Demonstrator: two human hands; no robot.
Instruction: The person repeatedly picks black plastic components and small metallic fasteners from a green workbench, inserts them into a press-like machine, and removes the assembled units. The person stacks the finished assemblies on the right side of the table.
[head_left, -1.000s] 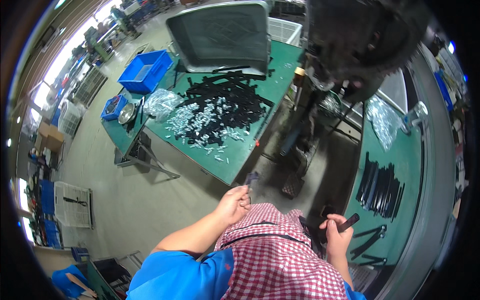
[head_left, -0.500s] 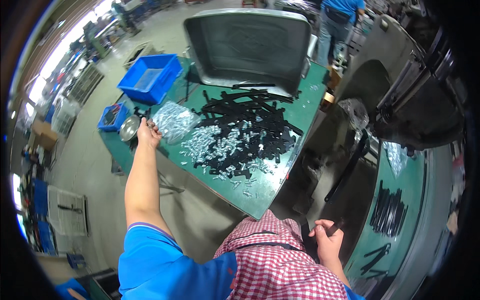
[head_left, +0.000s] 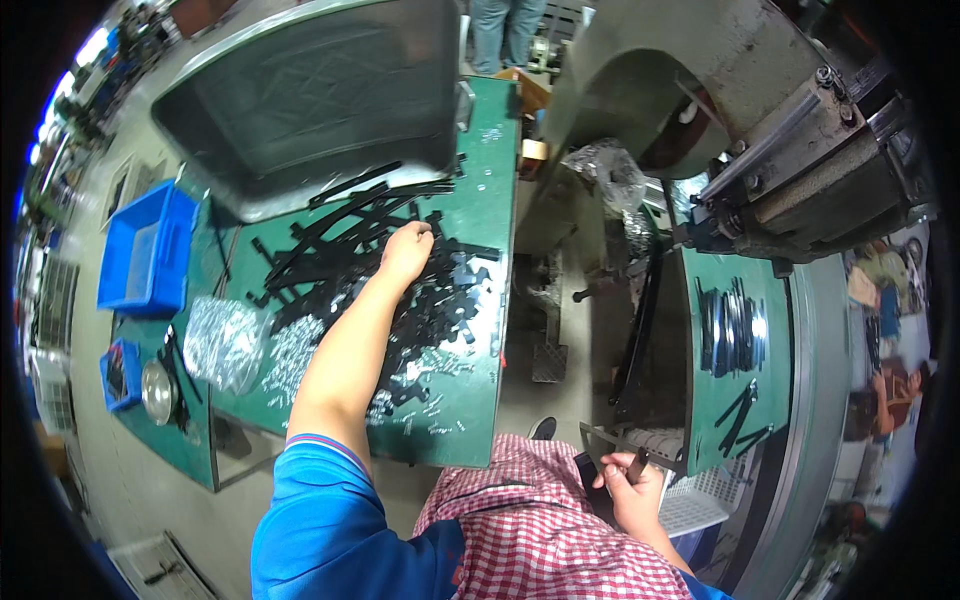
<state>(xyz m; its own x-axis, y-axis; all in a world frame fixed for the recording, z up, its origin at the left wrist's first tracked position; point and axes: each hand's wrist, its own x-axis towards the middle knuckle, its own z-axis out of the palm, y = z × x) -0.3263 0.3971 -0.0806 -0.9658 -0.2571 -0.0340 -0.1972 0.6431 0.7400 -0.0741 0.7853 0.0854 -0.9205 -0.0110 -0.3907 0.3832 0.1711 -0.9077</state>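
Observation:
My left hand (head_left: pixel 407 252) is over a pile of flat black metal strips (head_left: pixel 345 228) on the green table. Its fingers are drawn together, and what they hold, if anything, is too small to make out. Low at the right, in front of my checked apron, my right hand (head_left: pixel 632 492) is closed around a dark, narrow piece (head_left: pixel 639 463) whose end sticks up past the fingers. Small shiny metal parts (head_left: pixel 292 358) lie heaped by the strips, partly behind my left forearm. Beside them rests a clear plastic bag (head_left: pixel 226 340) of similar parts.
A large grey tub (head_left: pixel 320 100) stands tilted at the table's back. Blue bins (head_left: pixel 150 250) and a round metal bowl (head_left: pixel 160 388) are at left. A heavy machine (head_left: pixel 780 150) rises at right, near a green bench with black strips (head_left: pixel 732 330). A person's legs (head_left: pixel 505 35) show behind.
My left hand has left the metal bowl and moved right, onto the black strips. The view has turned to the right. My right hand keeps its grip on the dark piece.

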